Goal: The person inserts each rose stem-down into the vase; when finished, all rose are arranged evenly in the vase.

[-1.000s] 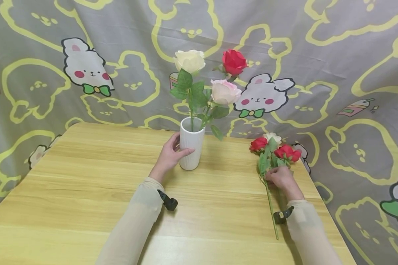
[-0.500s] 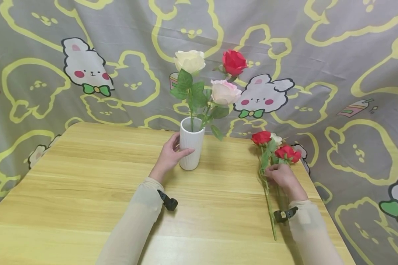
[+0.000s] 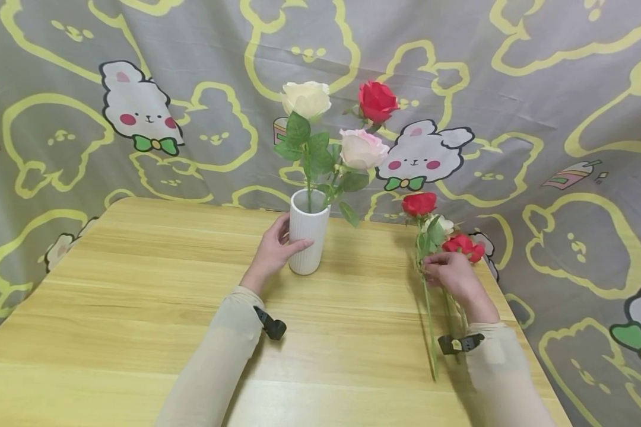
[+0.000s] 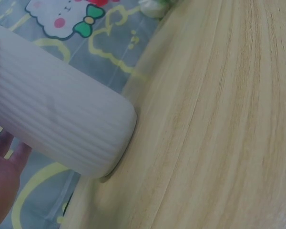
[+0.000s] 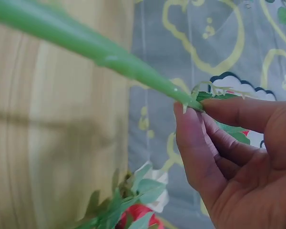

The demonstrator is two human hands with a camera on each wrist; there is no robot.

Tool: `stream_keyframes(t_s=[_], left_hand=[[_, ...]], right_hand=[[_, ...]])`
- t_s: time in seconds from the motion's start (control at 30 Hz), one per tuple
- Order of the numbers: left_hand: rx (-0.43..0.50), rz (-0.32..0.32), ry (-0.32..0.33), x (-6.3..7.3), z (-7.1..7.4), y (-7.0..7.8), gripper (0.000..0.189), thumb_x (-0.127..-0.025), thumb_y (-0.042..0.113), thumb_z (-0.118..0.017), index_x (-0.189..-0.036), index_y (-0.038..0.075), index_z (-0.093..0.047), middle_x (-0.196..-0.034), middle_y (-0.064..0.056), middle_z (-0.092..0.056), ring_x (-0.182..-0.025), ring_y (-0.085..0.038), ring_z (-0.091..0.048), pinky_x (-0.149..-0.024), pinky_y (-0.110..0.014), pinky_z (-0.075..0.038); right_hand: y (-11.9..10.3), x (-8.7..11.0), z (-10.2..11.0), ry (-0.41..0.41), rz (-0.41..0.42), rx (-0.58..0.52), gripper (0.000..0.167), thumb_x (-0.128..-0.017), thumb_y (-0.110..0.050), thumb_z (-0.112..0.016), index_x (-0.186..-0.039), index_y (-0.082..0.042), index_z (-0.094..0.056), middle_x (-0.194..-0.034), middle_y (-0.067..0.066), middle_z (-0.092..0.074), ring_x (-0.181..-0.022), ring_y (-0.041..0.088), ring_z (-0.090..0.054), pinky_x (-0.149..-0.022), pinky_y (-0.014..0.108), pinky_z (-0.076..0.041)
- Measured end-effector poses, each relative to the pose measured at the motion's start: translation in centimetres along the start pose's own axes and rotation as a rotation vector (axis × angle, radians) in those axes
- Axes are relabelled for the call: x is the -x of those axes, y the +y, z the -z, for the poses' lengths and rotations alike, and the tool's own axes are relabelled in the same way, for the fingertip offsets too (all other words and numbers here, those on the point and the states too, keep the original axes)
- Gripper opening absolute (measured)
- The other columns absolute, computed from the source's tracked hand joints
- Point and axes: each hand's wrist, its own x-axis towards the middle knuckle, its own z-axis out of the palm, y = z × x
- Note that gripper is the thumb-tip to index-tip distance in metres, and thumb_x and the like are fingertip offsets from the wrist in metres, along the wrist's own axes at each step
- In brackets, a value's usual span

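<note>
A white ribbed vase point(image 3: 307, 243) stands upright on the table, with a cream rose point(image 3: 305, 99), a red rose point(image 3: 377, 102) and a pale pink rose point(image 3: 362, 148) in it. My left hand point(image 3: 272, 249) grips the vase's left side, thumb across its front and the other fingers behind. At the right, my right hand point(image 3: 454, 276) pinches the green stem point(image 5: 105, 55) of another red rose point(image 3: 419, 204) between thumb and forefinger. This rose is lifted above the table, its stem slanting down toward the near edge. The right wrist view shows the stem's shadow on the wood.
Beside the right hand, a red rose point(image 3: 463, 247) and a white rose point(image 3: 439, 225) lie near the table's right edge. The light wooden table point(image 3: 139, 284) ends at a grey patterned curtain point(image 3: 203, 59) behind it.
The right hand has raised the pinched red rose off the other loose flowers, its bloom moving up and away, its stem now apart from them. The left hand and vase have stayed still.
</note>
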Motion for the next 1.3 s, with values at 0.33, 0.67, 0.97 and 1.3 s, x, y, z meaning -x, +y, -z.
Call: stream_keyframes(t_s=[0.33, 0.67, 0.97, 1.3], left_hand=[[-0.001, 0.0, 0.001, 0.0, 0.0, 0.1, 0.073, -0.084, 0.015, -0.08, -0.146, 0.011, -0.042, -0.146, -0.01, -0.046, -0.134, -0.025, -0.042, -0.112, -0.039, -0.034], [-0.003, 0.008, -0.002, 0.0, 0.1, 0.2, 0.075, -0.084, 0.019, -0.08, -0.147, 0.012, -0.041, -0.147, -0.009, -0.045, -0.135, -0.024, -0.041, -0.112, -0.039, -0.033], [-0.001, 0.027, -0.013, 0.0, 0.1, 0.1, 0.076, -0.085, 0.017, -0.079, -0.149, 0.011, -0.039, -0.148, -0.011, -0.043, -0.136, -0.026, -0.039, -0.113, -0.039, -0.031], [-0.001, 0.033, -0.035, 1.1, -0.1, 3.5, 0.072, -0.086, 0.009, -0.076, -0.147, 0.001, -0.038, -0.147, -0.019, -0.043, -0.136, -0.032, -0.039, -0.113, -0.043, -0.032]], right_hand=[[-1.3, 0.2, 0.0, 0.023, 0.089, -0.078, 0.03, -0.1, -0.002, -0.05, -0.121, 0.02, -0.053, -0.106, 0.025, -0.061, -0.08, 0.014, -0.064, -0.078, 0.039, -0.059], [-2.9, 0.7, -0.1, 0.073, 0.18, -0.135, 0.028, -0.098, -0.002, -0.056, -0.117, 0.018, -0.055, -0.1, 0.019, -0.065, -0.082, 0.009, -0.065, -0.073, 0.032, -0.06], [-4.3, 1.0, -0.2, 0.112, 0.238, -0.148, 0.027, -0.096, 0.002, -0.058, -0.117, 0.019, -0.055, -0.098, 0.019, -0.066, -0.081, 0.008, -0.066, -0.072, 0.031, -0.06], [-5.5, 1.5, -0.4, 0.13, 0.295, -0.196, 0.025, -0.094, 0.003, -0.061, -0.112, 0.019, -0.057, -0.093, 0.009, -0.067, -0.082, 0.01, -0.067, -0.073, 0.031, -0.06]])
